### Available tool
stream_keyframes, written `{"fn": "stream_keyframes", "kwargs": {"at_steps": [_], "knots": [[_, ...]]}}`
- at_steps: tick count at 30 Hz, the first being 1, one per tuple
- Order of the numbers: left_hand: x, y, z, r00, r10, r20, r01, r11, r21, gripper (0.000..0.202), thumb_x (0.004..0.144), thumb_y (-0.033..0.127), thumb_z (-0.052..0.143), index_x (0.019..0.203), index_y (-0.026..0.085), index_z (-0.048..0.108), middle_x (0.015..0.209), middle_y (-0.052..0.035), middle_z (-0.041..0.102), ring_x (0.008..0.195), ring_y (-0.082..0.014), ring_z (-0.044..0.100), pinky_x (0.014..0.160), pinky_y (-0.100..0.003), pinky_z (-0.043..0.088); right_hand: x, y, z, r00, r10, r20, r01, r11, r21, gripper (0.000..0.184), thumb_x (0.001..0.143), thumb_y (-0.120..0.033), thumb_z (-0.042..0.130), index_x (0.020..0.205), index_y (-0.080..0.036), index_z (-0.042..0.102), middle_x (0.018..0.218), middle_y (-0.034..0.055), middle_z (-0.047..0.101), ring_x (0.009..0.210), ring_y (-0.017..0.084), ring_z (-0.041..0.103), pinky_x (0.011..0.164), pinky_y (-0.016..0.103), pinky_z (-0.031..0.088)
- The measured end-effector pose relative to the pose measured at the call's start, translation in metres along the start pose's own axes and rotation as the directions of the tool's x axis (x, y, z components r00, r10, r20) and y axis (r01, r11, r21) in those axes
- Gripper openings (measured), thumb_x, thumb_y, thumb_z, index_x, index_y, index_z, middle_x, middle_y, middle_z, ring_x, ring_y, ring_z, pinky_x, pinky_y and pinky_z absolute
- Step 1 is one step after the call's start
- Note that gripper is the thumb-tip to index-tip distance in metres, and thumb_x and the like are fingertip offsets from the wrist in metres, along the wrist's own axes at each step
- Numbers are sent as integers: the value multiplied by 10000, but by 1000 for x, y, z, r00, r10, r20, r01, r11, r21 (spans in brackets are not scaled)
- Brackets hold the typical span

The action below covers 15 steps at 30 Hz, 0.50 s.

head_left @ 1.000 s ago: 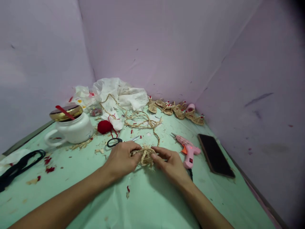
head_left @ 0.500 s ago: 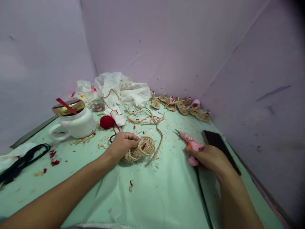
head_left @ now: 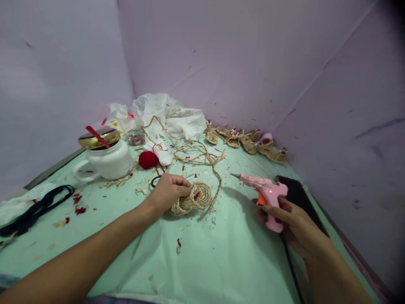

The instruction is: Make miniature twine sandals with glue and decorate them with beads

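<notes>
My left hand (head_left: 167, 192) is closed on the edge of a coiled jute piece (head_left: 193, 198) lying on the green table cover (head_left: 202, 261). A loose jute cord (head_left: 193, 156) trails from the coil toward the back. My right hand (head_left: 295, 228) grips the handle of a pink glue gun (head_left: 264, 190), lifted off the table with its nozzle pointing left toward the coil; a red light shows on its body. The gun's black cable runs down past my wrist.
A white mug with a gold lid (head_left: 106, 156) stands at the left, a red yarn ball (head_left: 148, 159) beside it. Scissors (head_left: 156, 180) lie behind my left hand. A dark phone (head_left: 300, 196) lies at the right. Small jute sandals (head_left: 249, 143) line the back wall. Crumpled white plastic (head_left: 171, 118) and black straps (head_left: 34, 207) are also there.
My right hand left the jute piece, reached right, took the glue gun and lifted it. My left hand turned the jute piece so that its coil shows and stayed on it.
</notes>
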<state>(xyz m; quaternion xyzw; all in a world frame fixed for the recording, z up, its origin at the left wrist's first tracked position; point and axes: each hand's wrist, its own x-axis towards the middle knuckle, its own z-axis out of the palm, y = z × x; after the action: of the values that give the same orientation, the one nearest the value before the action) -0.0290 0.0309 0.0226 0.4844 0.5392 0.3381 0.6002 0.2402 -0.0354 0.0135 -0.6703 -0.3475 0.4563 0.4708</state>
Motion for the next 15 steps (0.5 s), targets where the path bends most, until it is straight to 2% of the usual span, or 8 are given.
{"fn": "stream_keyframes", "kwargs": {"at_steps": [3, 7, 11, 15], "knots": [[1, -2, 0, 1000, 11, -1, -11, 1000, 22, 123, 467, 219, 605, 551, 130, 596, 455, 22, 557, 436, -97, 470, 441, -217, 350, -11, -4, 12, 986, -140, 94, 132, 987, 90, 350, 601, -267, 697, 914, -151, 595, 987, 123, 647, 613, 159, 584, 462, 238, 448], [3, -6, -1, 1000, 20, -3, -20, 998, 63, 120, 482, 216, 594, 557, 123, 606, 462, 17, 559, 442, -96, 467, 444, -215, 348, -28, 5, 27, 943, -299, 142, 281, 950, 135, 283, 713, -344, 622, 939, -178, 582, 941, 105, 656, 567, 139, 546, 484, 250, 434], [5, -7, 0, 1000, 24, 8, -25, 995, 99, 128, 498, 224, 589, 566, 122, 621, 469, 15, 563, 456, -101, 474, 456, -215, 353, -39, 24, 37, 901, -413, 131, 422, 905, -54, 227, 778, -339, 568, 976, -228, 562, 842, 54, 658, 655, 168, 584, 569, 264, 471], [3, -6, 1, 999, 28, 16, -30, 991, 131, 107, 496, 204, 567, 536, 120, 620, 428, 26, 526, 437, -93, 447, 448, -209, 333, -38, 35, 39, 795, -562, 229, 606, 752, -257, 238, 812, -283, 520, 1045, -239, 531, 914, 63, 659, 853, 215, 616, 702, 298, 500]]}}
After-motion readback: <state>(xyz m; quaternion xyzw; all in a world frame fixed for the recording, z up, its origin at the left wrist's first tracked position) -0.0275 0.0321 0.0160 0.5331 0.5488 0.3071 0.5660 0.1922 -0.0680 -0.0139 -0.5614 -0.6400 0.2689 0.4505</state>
